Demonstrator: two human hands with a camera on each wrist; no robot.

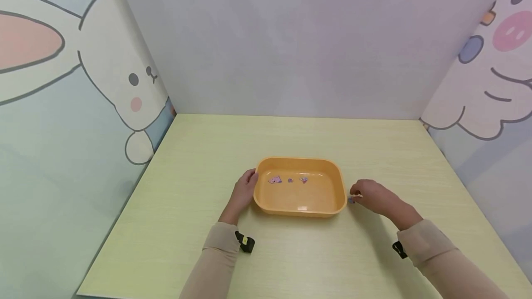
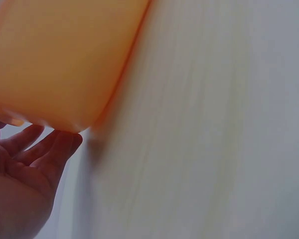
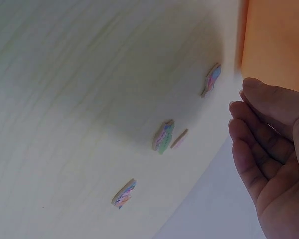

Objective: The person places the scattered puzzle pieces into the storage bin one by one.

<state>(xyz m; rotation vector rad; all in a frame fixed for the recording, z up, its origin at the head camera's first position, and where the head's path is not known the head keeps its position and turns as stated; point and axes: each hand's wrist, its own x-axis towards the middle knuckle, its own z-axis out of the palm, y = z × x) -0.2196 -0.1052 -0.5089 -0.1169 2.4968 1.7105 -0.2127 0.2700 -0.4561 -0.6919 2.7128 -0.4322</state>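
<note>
An orange plastic tray [image 1: 299, 206] stands on the table. Three small purple-pink printed pieces [image 1: 275, 179] lie inside it. My left hand [image 1: 244, 190] grips the tray's left end, thumb at the rim; in the left wrist view its fingertips touch the outer wall [image 2: 60, 64]. Just off the tray's right end, my right hand [image 1: 376, 196] hovers with loosely bent fingers, close to a small piece [image 1: 351, 200]. Seen from the right wrist, several flat pieces with colourful faces and brown edges, one of them green and purple [image 3: 163, 137], lie on the table. Nothing shows between the right fingers [image 3: 244, 127].
The pale wood-grain table [image 1: 208, 151] extends around the tray. A plain wall [image 1: 274, 45] closes off the back. Side walls carry cartoon animals, a rabbit [image 1: 112, 63] at left and a pink-snouted figure [image 1: 490, 77] at right.
</note>
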